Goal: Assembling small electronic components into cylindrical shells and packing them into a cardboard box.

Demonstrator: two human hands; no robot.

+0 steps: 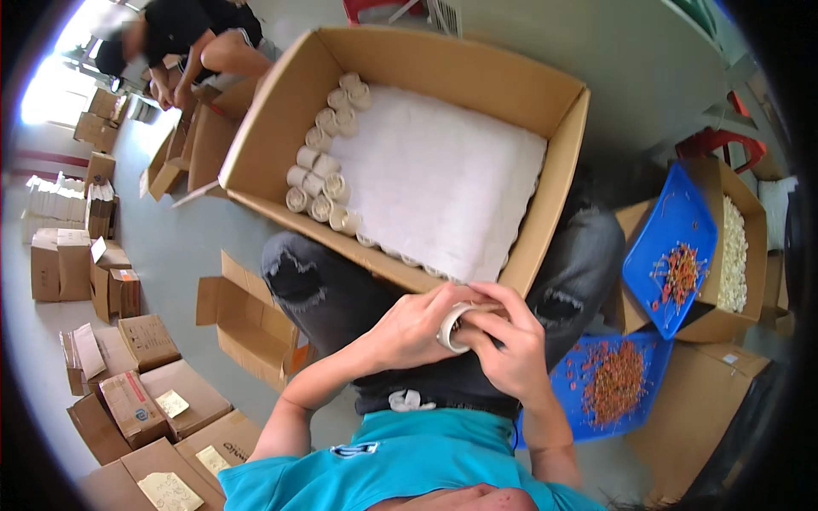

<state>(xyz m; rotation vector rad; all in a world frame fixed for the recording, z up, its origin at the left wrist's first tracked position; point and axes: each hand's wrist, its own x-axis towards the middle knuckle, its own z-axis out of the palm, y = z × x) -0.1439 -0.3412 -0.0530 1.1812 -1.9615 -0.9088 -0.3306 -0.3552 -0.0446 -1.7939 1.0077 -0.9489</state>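
Observation:
Above my lap, my left hand (415, 330) is closed round a short white hollow cylinder (451, 330). My right hand (514, 347) grips it from the other side, with fingers at its open end. Something small and dark shows inside, too small to name. Just beyond my hands, an open cardboard box (490, 64) rests against my knees. Similar white cylinders (321, 207) stand and lie in rows along its left side. A white sheet (443, 170) covers the rest of the layer, with more cylinder rims peeking out along its near edge.
To my right, two blue trays (637, 262) hold small red-orange parts (615, 385) with thin leads. Behind them is a carton of small white pieces (733, 255). Cartons (141, 409) and an opened box (247, 328) stand on the left floor. A person (192, 43) works at far left.

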